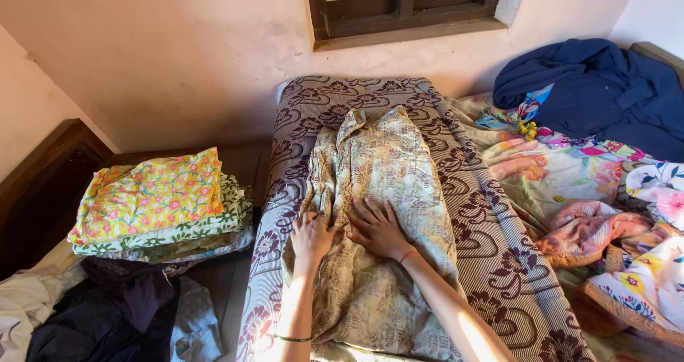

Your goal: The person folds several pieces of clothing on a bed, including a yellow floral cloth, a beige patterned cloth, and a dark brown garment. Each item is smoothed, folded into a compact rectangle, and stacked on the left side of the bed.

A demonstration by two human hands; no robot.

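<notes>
Left hand [311, 238] and right hand [377, 228] press flat, fingers spread, gripping nothing, smoothing the beige shirt [381, 191] lying beneath them on the bed [484, 241].

A bedroom in a home: a bed with a brown-and-cream flower-patterned mattress [499, 262] stands against a plastered pink wall [178, 48]. Above the bed is a dark wooden shuttered window [406, 2]; left of it, a stack of folded floral cloths [160, 205].
</notes>
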